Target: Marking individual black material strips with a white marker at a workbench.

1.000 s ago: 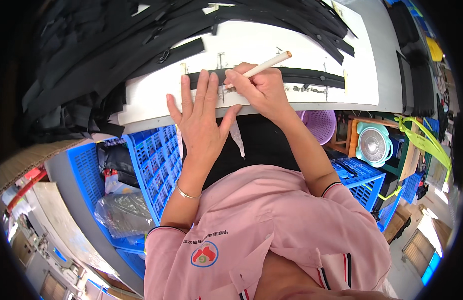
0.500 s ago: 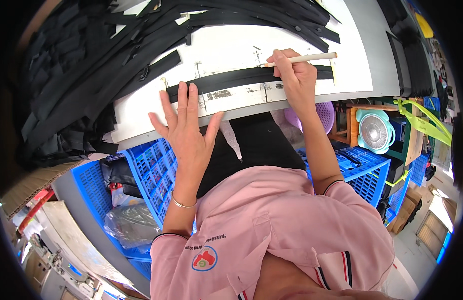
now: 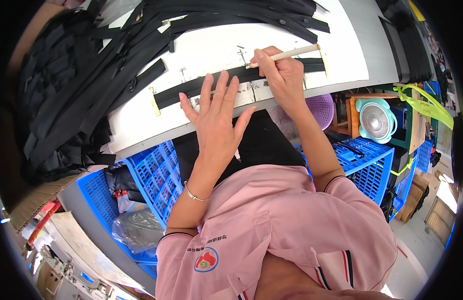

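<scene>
A long black zipper (image 3: 184,89) lies across a white sheet (image 3: 341,42) on the table. My left hand (image 3: 216,127) rests palm down with fingers spread, its fingertips on the zipper left of the middle. In my right hand (image 3: 283,80) is a slim white marking pencil (image 3: 300,51), pinched between thumb and fingers. The pencil's tip touches the zipper's far edge, near a dark drawn mark on the sheet. Both zipper ends lie beside pale tape strips; my right hand covers part of the zipper.
Loose black zippers (image 3: 186,22) spread over the far side, joining a thick pile (image 3: 56,90) on the left. Below the table stand blue plastic crates (image 3: 156,175), a purple basket (image 3: 320,111) and a turquoise fan (image 3: 375,121). A dark stack (image 3: 414,55) sits at the right.
My left hand has slid rightward along the zipper, away from its left end. My right hand stays at about the same place on it with the pencil. The whole view has shifted slightly.
</scene>
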The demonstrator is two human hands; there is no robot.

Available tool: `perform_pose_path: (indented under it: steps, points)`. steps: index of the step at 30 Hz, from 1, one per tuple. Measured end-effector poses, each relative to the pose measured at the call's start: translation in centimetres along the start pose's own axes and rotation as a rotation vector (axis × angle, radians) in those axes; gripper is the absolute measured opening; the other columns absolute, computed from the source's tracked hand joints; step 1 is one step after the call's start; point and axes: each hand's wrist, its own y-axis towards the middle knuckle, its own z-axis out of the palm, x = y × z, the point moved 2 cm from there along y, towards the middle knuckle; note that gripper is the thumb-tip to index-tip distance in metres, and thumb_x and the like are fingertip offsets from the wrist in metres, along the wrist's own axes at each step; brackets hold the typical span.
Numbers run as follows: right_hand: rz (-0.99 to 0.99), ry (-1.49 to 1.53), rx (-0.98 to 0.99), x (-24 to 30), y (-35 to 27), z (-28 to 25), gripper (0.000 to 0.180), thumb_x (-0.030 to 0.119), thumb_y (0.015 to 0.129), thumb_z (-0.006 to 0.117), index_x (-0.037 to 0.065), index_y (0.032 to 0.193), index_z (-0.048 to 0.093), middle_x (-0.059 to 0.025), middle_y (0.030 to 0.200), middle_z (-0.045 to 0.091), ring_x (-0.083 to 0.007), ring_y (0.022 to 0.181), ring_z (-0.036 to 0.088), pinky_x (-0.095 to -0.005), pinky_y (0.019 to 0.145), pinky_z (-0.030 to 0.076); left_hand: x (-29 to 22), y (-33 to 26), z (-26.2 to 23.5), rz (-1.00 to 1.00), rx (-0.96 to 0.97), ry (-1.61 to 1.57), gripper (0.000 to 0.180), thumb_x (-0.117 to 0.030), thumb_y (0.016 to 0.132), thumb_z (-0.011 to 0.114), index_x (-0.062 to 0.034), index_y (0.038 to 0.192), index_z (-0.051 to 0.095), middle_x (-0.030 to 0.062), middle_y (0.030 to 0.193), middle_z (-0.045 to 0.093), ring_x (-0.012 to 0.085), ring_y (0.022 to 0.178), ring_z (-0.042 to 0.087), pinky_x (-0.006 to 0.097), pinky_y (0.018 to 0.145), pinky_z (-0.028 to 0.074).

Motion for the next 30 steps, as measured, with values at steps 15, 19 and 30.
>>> perform_pose_path:
  steps: [15, 19, 30]
  points:
    - [-0.021, -0.087, 0.147, -0.5, 0.1, -0.6, 0.029, 0.017, 0.101, 0.064, -0.003, 0.08, 0.071, -0.0028, 0.065, 0.064, -0.0063, 0.059, 0.056, -0.0234, 0.056, 0.043, -0.1, 0.1, 0.5, -0.001, 0.009, 0.077, 0.058, -0.04, 0.093, 0.074, -0.0091, 0.141, 0.063, 0.0088, 0.15, 0.056, 0.0305, 0.148, 0.04, 0.064, 0.121, 0.0]
    - [0.106, 0.113, 0.152, 0.2, 0.1, -2.5, 0.03, 0.018, 0.101, 0.061, -0.002, 0.08, 0.07, -0.0032, 0.071, 0.066, -0.0071, 0.064, 0.058, -0.0223, 0.059, 0.044, -0.2, -0.1, 0.5, -0.006, 0.016, 0.096, 0.058, -0.041, 0.094, 0.073, -0.0094, 0.142, 0.062, 0.0087, 0.153, 0.054, 0.0303, 0.149, 0.039, 0.064, 0.122, 0.0]
    - [0.067, 0.16, -0.219, -3.5, 1.5, -10.5, 0.027, 0.021, 0.102, 0.065, 0.004, 0.083, 0.073, 0.0018, 0.072, 0.063, -0.0031, 0.065, 0.05, -0.0203, 0.06, 0.038, -1.3, 0.6, 1.1, -0.005, -0.061, 0.015, 0.051, -0.034, 0.093, 0.075, -0.0087, 0.136, 0.066, 0.0092, 0.149, 0.058, 0.031, 0.145, 0.044, 0.06, 0.122, 0.005]
